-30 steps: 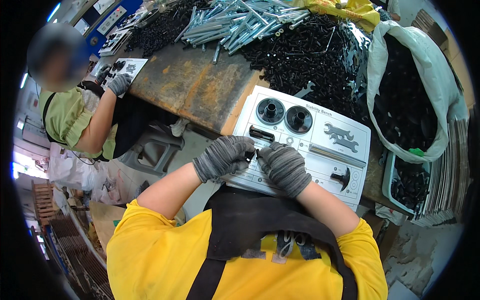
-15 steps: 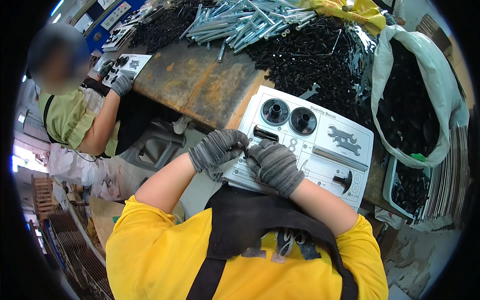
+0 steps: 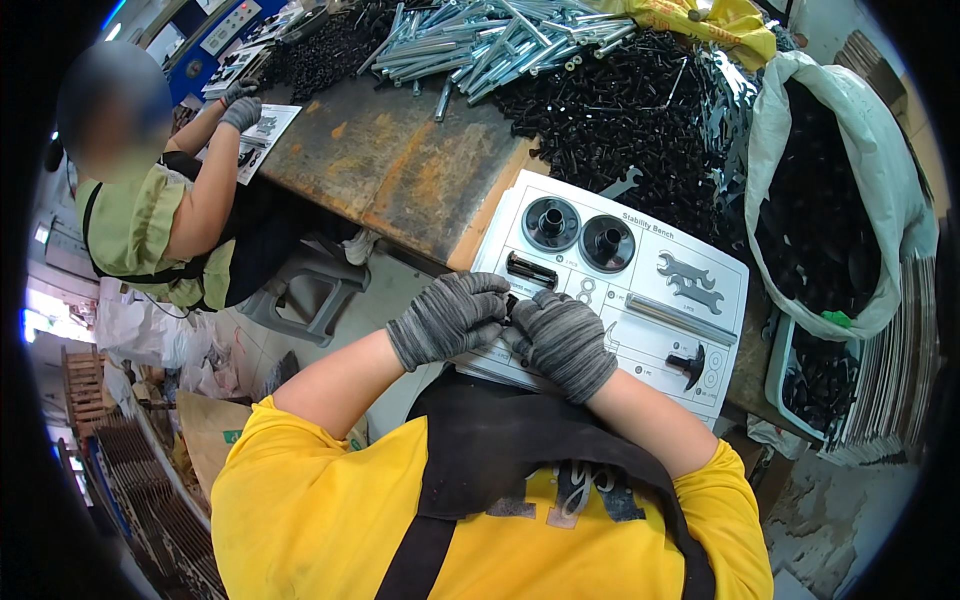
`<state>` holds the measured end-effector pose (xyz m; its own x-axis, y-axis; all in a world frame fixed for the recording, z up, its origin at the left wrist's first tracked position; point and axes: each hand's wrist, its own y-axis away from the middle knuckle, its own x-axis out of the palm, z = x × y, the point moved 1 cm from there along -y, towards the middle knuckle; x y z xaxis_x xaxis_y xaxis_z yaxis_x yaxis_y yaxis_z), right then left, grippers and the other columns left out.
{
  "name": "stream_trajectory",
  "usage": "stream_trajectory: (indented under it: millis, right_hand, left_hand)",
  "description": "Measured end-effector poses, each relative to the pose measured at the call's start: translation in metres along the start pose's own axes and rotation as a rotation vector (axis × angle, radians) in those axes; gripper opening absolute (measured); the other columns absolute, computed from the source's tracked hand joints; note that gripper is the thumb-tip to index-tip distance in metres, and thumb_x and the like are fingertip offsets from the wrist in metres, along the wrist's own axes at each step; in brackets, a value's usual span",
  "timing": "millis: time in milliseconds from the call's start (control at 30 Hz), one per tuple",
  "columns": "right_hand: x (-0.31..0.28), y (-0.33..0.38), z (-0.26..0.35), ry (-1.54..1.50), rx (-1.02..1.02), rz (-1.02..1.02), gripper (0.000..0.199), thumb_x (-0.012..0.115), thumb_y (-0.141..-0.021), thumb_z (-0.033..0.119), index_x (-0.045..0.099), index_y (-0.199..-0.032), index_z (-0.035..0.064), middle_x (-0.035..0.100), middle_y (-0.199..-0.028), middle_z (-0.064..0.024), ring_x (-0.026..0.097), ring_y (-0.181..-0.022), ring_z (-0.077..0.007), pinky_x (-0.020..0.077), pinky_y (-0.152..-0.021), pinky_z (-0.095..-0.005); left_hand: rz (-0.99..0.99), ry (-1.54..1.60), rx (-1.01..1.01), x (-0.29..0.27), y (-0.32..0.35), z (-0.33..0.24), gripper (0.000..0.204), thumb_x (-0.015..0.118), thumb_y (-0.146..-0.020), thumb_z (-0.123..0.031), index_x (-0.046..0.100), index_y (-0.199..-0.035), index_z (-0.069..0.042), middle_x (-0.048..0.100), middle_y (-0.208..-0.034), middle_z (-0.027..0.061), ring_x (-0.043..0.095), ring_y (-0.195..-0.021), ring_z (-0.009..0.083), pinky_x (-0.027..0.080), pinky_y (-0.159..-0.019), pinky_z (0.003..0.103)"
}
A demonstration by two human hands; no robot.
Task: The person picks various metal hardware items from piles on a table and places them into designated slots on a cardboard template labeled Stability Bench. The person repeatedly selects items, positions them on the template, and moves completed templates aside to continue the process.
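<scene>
Meanwhile, at a rusty workbench (image 3: 400, 170), a worker's gloved left hand (image 3: 450, 318) and right hand (image 3: 562, 338) close together on a small black part (image 3: 512, 305) at the near edge of a white parts card (image 3: 640, 290); seating it in its marked slot likely calls for a careful press.

Knit grey cloth gloves on the left hand (image 3: 450, 318) and right hand (image 3: 562, 340), matt white card (image 3: 640, 290), rusty rough bench (image 3: 390, 170), shiny metal bolts (image 3: 480, 40), matt black screws (image 3: 620, 110).
</scene>
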<state>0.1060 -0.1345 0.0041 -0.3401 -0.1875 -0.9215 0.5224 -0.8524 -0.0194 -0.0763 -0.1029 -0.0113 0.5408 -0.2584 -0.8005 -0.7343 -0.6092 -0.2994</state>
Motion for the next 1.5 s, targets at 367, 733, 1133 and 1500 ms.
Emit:
stream_trajectory:
  millis: [367, 733, 1133, 1500]
  right_hand:
    - [0.005, 0.000, -0.001, -0.001, -0.020, -0.140, 0.019, 0.055, -0.077, 0.024, 0.059, -0.079, 0.0053, 0.056, -0.070, -0.0139, 0.058, -0.064, -0.0285, 0.0471, -0.055, -0.0399]
    - [0.007, -0.001, -0.010, -0.053, -0.033, -0.190, 0.018, 0.057, -0.075, 0.022, 0.060, -0.081, 0.0054, 0.056, -0.069, -0.0138, 0.057, -0.063, -0.0296, 0.0468, -0.056, -0.0390]
    - [0.000, 0.011, -0.007, 0.101, -0.053, -0.004, 0.024, 0.054, -0.077, 0.027, 0.059, -0.095, 0.0114, 0.056, -0.068, -0.0117, 0.059, -0.060, -0.0273, 0.0476, -0.051, -0.0381]
    - [-0.049, 0.068, -0.055, -0.117, -0.054, -0.363, 0.022, 0.059, -0.077, 0.018, 0.057, -0.098, 0.0130, 0.057, -0.072, -0.0077, 0.057, -0.061, -0.0234, 0.0479, -0.056, -0.0314]
  left_hand:
    - [-0.071, -0.075, -0.339, -0.004, -0.012, -0.014, 0.015, 0.067, -0.065, -0.016, 0.062, -0.073, -0.004, 0.059, -0.091, 0.0118, 0.057, -0.082, 0.0248, 0.047, -0.075, 0.034]
    - [-0.056, -0.049, -0.144, -0.001, -0.006, -0.009, 0.031, 0.071, -0.064, -0.017, 0.056, -0.089, -0.007, 0.056, -0.096, 0.0139, 0.056, -0.090, 0.0287, 0.047, -0.076, 0.036]
    - [-0.082, 0.165, -0.094, 0.013, -0.005, 0.005, 0.032, 0.071, -0.063, -0.015, 0.055, -0.090, -0.006, 0.058, -0.084, 0.0115, 0.058, -0.077, 0.0299, 0.048, -0.069, 0.035]
    - [-0.020, 0.133, -0.163, 0.010, -0.013, -0.002, 0.034, 0.071, -0.063, -0.014, 0.054, -0.091, -0.006, 0.058, -0.081, 0.0113, 0.059, -0.076, 0.0276, 0.048, -0.069, 0.034]
